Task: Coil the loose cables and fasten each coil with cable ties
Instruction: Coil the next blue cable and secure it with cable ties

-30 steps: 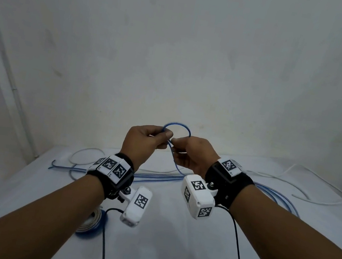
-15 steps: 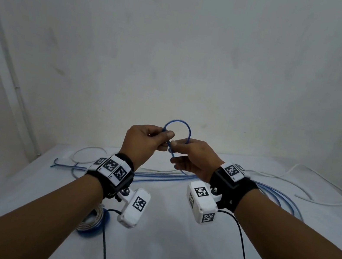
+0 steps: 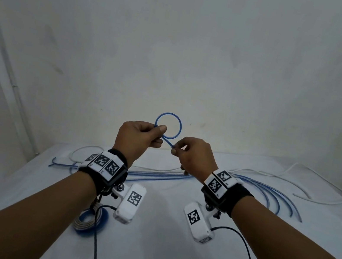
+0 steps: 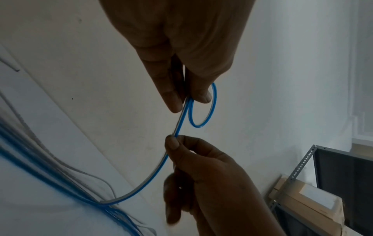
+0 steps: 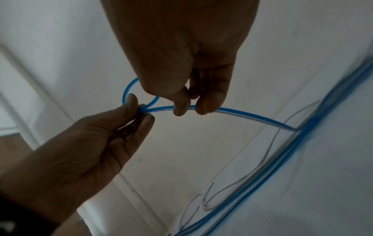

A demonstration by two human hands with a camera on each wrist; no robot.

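Since the earlier frame both hands have separated, enlarging one upright loop of blue cable (image 3: 167, 126). Left hand (image 3: 138, 139) pinches the loop crossing; right hand (image 3: 192, 158) pinches the strand descending rightward to the table (image 3: 155, 252).

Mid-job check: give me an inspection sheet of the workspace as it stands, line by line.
Surface: white table, plain top.
Job's things: blue cable, one small loop formed and held in the air; the rest trails down to loose blue strands on the table. Blue roll, perhaps tie strap, near the left forearm.
Clutter: nothing seen.
Grippers: left hand pinches the loop where it crosses; right hand pinches the cable just below the loop.
Cables: white cable lies loose at the far side; black leads run from the wrist cameras.
Surroundings: white wall; metal rack with boxes, seen from the left wrist.
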